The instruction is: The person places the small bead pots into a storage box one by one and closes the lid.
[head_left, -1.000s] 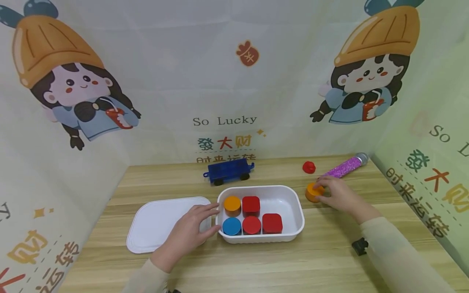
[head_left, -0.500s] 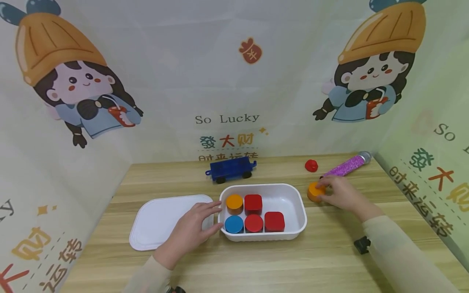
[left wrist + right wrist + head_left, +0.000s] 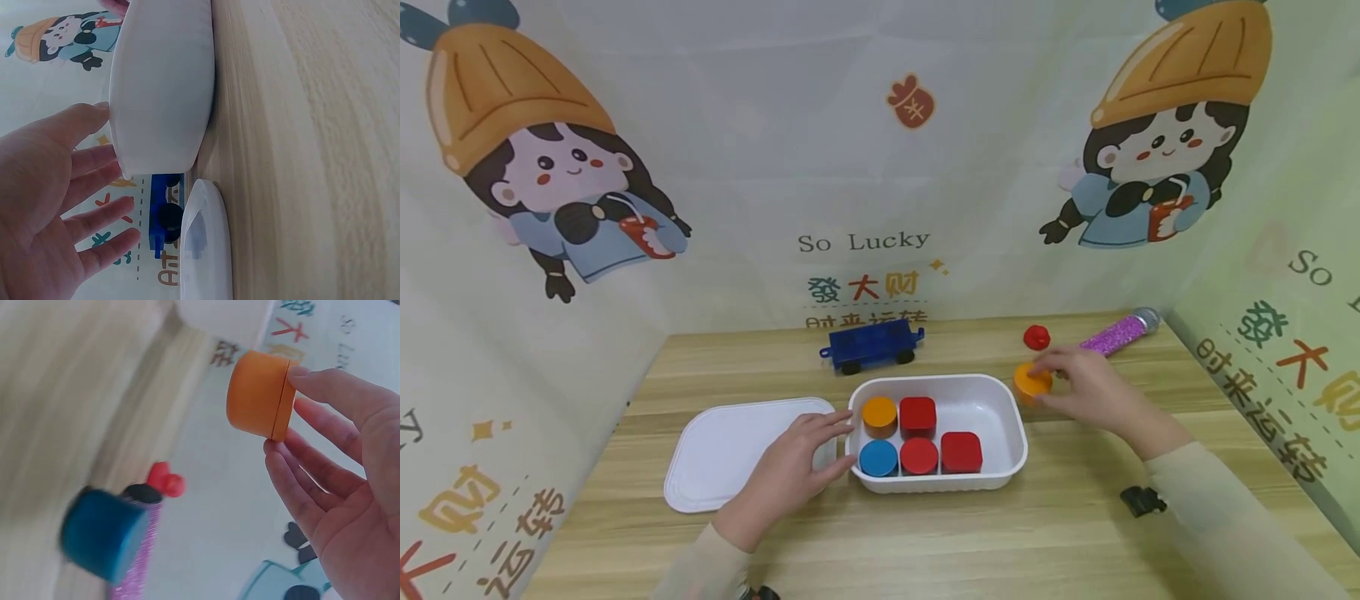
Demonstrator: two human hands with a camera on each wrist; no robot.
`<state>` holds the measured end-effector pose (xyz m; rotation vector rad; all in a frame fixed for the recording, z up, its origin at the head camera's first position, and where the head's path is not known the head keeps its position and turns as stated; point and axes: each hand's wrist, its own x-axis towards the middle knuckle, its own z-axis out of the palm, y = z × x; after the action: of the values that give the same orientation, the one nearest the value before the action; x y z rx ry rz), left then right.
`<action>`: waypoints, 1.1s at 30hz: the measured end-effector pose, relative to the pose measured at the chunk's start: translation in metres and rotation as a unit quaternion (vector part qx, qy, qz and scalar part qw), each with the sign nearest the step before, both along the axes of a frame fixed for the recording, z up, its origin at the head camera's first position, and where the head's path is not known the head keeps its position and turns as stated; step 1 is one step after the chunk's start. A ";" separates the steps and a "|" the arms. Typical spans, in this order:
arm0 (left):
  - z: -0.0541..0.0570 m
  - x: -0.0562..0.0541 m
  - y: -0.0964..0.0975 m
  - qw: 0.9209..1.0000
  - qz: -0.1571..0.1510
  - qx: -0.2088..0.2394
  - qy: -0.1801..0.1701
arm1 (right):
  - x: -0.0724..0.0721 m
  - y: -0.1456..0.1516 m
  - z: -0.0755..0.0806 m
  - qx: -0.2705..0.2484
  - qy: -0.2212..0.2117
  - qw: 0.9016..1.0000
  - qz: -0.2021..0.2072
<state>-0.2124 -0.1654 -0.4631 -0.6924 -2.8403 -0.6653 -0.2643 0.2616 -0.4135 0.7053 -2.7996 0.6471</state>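
Note:
My right hand [image 3: 1086,396] pinches an orange cylindrical block [image 3: 1028,382] by its rim, between thumb and fingertips. In the right wrist view the orange block [image 3: 257,394] hangs above the wooden table. My left hand [image 3: 786,467] has its fingers stretched out against the left end of a white plastic box [image 3: 940,484]; in the left wrist view the thumb touches the box's rim [image 3: 114,115]. Inside the box stand an orange round block [image 3: 880,415], a blue round one [image 3: 878,458], a red round one [image 3: 919,456] and two red square ones [image 3: 917,415]. The box's right part shows bare floor.
A white lid [image 3: 730,454] lies left of the box, partly under my left hand. Behind are a blue toy wagon [image 3: 872,344], a small red piece [image 3: 1037,337] and a glittery purple microphone [image 3: 1116,333]. A blue block [image 3: 103,534] appears in the right wrist view, hidden from the head view.
The right hand has lifted the orange block off the table and carried it slightly left, towards the box. My left hand stays at the box's left end.

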 end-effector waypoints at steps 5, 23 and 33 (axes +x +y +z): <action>0.001 0.000 0.001 1.000 0.000 0.001 -0.004 | 0.006 -0.012 0.016 0.003 -0.004 1.000 -0.001; -0.001 -0.002 0.004 1.000 -0.001 0.001 -0.005 | -0.002 -0.053 0.006 0.005 -0.050 0.997 0.053; 0.001 -0.001 0.003 1.000 0.002 0.002 -0.003 | -0.015 -0.071 -0.019 0.047 -0.068 0.990 0.111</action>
<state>-0.2136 -0.1629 -0.4622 -0.6854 -2.8447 -0.6724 -0.2796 0.1901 -0.4328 1.0387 -2.9178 0.6260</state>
